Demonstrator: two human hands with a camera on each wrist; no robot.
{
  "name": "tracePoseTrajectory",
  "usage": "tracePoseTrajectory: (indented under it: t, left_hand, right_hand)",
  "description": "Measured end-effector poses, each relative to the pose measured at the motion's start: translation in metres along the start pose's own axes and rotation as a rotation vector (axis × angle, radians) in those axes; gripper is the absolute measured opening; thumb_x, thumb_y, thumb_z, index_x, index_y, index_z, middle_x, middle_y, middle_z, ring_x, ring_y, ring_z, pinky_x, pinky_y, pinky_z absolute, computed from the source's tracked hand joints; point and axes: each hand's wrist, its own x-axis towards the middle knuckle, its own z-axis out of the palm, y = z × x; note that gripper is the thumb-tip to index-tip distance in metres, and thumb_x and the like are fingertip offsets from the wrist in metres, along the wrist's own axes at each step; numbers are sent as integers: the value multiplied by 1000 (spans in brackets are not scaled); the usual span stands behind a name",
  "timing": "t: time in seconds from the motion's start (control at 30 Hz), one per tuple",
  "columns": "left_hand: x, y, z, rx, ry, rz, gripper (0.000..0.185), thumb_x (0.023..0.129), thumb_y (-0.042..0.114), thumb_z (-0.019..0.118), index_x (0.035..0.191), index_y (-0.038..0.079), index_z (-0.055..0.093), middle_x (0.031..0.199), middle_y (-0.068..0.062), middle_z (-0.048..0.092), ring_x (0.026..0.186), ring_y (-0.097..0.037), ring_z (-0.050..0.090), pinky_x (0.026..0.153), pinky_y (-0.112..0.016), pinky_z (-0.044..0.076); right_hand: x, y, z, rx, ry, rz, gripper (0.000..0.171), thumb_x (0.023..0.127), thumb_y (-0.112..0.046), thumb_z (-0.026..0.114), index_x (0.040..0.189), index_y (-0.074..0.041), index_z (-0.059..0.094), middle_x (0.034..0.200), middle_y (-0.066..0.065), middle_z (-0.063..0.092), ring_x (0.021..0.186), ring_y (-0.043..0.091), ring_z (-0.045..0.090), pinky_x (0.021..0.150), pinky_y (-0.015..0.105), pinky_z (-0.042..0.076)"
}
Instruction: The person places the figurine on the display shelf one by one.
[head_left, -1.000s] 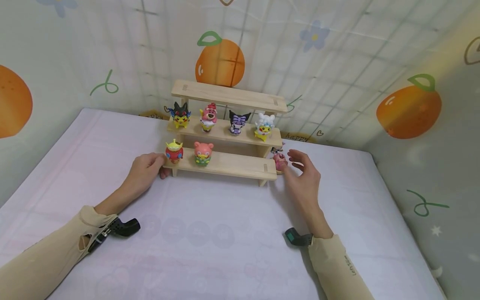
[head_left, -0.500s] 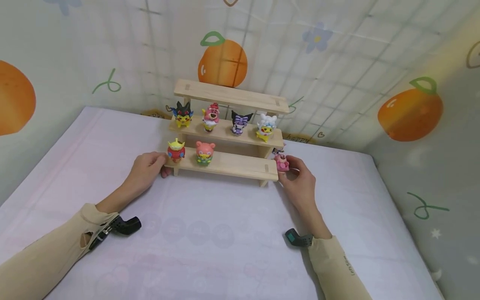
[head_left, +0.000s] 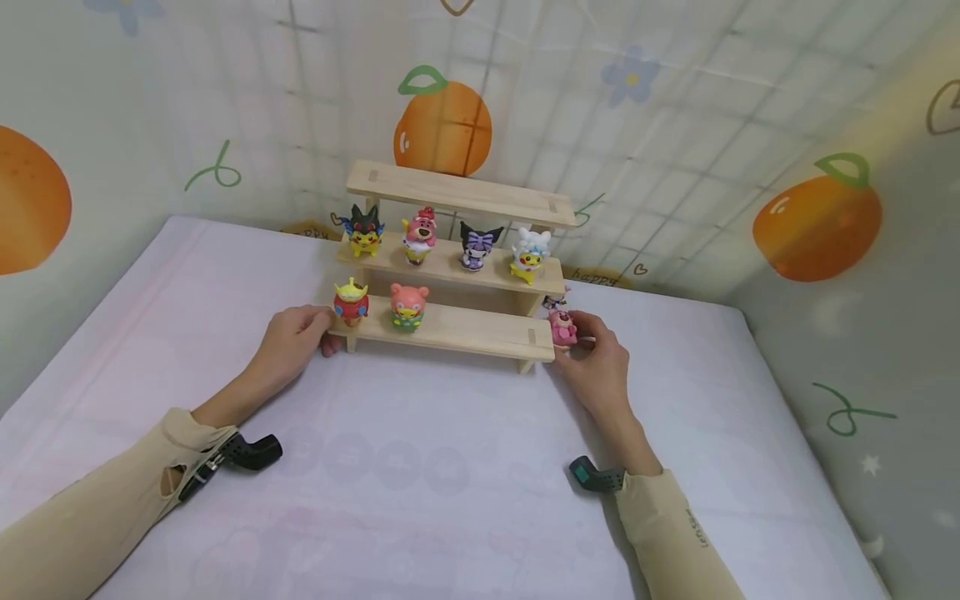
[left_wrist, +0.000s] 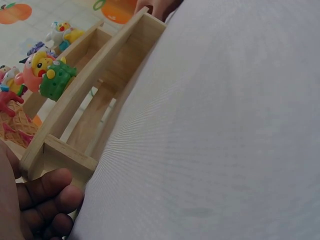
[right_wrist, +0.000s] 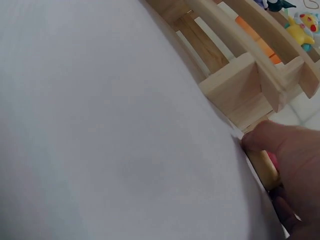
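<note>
Head view: the right hand pinches a pink figure just right of the wooden shelf's lowest step, fingers curled round it. The left hand grips that step's left end, curled under its edge. A firm, upright pinch would likely suit a clean lift. Count: 1 shelf with 3 steps, 4 figures on the middle step, 2 on the lowest, 1 held.

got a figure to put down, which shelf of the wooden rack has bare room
The top shelf is bare end to end. The bottom shelf is free from the pink figure to the right hand. The middle shelf is crowded with four figures.
</note>
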Motion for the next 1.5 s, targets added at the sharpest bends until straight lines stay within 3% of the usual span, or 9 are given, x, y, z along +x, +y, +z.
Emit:
tracePoseTrajectory:
  t: [0.2,0.53,0.83,1.13,1.5]
  left_hand:
    - [0,-1,1,-4,2,8,36,105,14,42,92,0,72,73,-9,68,80,-26,57,76,-34,43]
    - [1,-2,1,-3,-3,12,35,105,14,42,93,0,72,73,-8,68,80,-26,57,76,-34,43]
    - [0,0,0,0,-5,10,35,104,14,42,90,1,71,73,-8,67,79,-26,57,75,-34,42]
    - [-2,1,-1,1,-3,1,37,106,16,42,92,-1,72,73,-9,67,82,-27,57,81,-37,42]
    - [-2,2,-1,1,-4,8,37,106,16,41,92,0,72,73,-9,67,82,-27,57,79,-37,42]
  right_hand:
    - [-2,-1,0,-14,37,18,62,85,-29,89,137,-8,63,129,13,70,113,29,65,93,40,50]
    - [-3,-7,-8,24,142,68,57,86,-33,87,133,-9,66,117,10,73,103,23,69,83,13,49]
    - [1,-17,-21,60,184,46,54,86,-34,86,130,-8,68,116,8,74,101,19,67,91,41,58]
    - [-3,-38,-27,59,151,30,54,84,-27,87,129,-7,67,117,10,74,103,22,67,91,45,59]
    - [-10,-51,-19,12,117,-32,56,81,-28,90,126,-4,66,110,11,73,98,22,67,85,41,60]
